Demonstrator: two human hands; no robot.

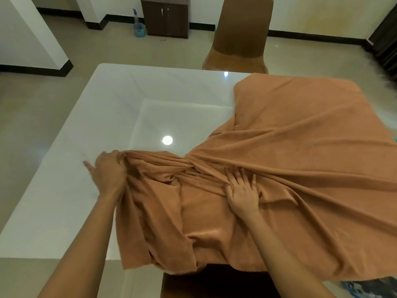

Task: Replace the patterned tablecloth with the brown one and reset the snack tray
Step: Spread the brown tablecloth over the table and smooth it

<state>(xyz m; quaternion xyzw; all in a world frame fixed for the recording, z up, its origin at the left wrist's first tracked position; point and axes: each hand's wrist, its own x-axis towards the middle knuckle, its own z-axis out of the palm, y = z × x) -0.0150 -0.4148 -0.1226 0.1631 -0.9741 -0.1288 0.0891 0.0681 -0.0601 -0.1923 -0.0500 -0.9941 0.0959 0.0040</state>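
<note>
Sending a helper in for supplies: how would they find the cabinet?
Look past the white table to the far wall. The cabinet stands on the floor there, beside a small blue container and left of the tan chair. It is the only dark, two-door piece.

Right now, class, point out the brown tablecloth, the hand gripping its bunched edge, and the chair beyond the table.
brown tablecloth (300,130): head view, on its flat spread stretch at the right.
left hand (109,173): head view, on the back of the hand.
chair (242,24): head view, on the backrest.
</note>
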